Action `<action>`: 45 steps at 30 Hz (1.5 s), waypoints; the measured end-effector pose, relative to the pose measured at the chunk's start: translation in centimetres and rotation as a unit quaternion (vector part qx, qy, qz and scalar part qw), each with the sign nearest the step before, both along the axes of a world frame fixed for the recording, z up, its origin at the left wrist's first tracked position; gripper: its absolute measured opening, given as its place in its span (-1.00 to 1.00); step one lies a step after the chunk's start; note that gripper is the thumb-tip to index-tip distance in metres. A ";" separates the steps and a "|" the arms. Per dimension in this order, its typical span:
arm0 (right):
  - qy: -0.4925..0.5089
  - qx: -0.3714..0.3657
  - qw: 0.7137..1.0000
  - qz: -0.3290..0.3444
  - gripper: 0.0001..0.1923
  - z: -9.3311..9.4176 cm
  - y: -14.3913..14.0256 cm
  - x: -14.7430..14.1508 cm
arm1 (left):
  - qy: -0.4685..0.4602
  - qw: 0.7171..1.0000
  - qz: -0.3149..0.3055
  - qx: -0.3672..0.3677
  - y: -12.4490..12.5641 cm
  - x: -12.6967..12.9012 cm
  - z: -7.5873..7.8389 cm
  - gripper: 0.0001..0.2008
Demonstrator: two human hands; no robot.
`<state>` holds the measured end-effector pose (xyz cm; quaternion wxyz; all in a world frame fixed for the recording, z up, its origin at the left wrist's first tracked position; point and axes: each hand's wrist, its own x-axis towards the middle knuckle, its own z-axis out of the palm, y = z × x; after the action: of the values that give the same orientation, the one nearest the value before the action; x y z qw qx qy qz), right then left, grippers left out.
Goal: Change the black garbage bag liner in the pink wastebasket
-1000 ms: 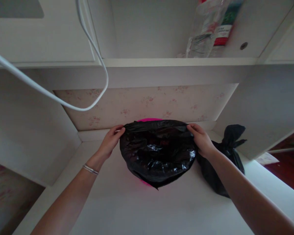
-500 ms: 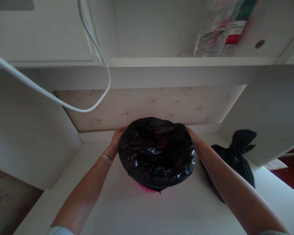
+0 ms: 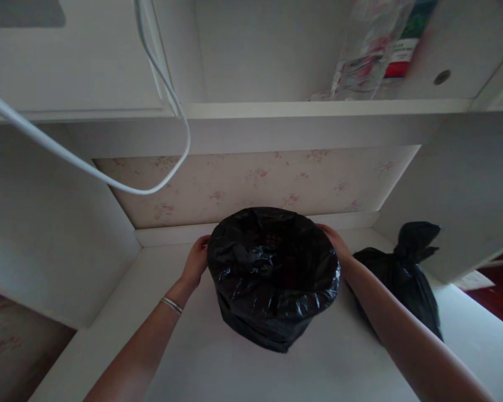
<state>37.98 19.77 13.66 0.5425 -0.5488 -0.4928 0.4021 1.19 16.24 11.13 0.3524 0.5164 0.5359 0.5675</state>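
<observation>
A black garbage bag (image 3: 268,304) lines a round bin, its mouth wide open and folded down over the rim. The bag covers the bin's outside. My left hand (image 3: 197,259) grips the bag at the left of the rim, fingertips partly hidden behind it. On the opposite side my right hand (image 3: 334,243) holds the bag at the right rim, its fingers mostly out of sight. Past my right forearm stands a second black garbage bag (image 3: 414,285), full and knotted at the top.
The white desktop (image 3: 184,357) lies under the bin, with white side panels left and right. Above is a shelf (image 3: 327,109) holding clear plastic packaging (image 3: 360,61). A white cable (image 3: 138,191) hangs in a loop at the upper left.
The bag's overhang hangs lower over the front, and the pink seen beneath it earlier is now covered. The lined bin tilts slightly differently; both hands have shifted a little lower.
</observation>
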 end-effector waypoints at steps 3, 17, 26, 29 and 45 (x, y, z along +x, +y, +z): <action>0.045 -0.031 0.998 -0.020 -0.69 2.1 -0.6 0.4 | 0.028 0.997 0.050 0.056 -1.6 -0.5 2.9 -0.56; -0.043 -0.137 0.965 0.220 -0.21 7.1 -5.6 -2.0 | 0.620 0.705 -0.299 0.172 -8.8 0.7 12.1 -0.52; -0.257 -0.008 0.940 0.224 -0.43 8.2 -12.5 -1.0 | 0.546 0.749 -0.322 0.193 -11.3 -3.1 12.5 -0.68; -0.392 0.147 0.901 0.112 -0.38 9.0 -14.5 -0.9 | 0.515 0.783 -0.241 0.253 -12.7 -2.1 13.2 -0.76; -0.490 0.372 0.711 0.342 -0.77 7.4 -18.8 -2.9 | 0.605 0.738 -0.241 0.179 -16.3 0.4 14.8 -0.65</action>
<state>35.08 0.98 21.02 0.2105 -0.2167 -0.9531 0.0194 1.54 -0.06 25.96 -0.0197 0.9163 0.3825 0.1170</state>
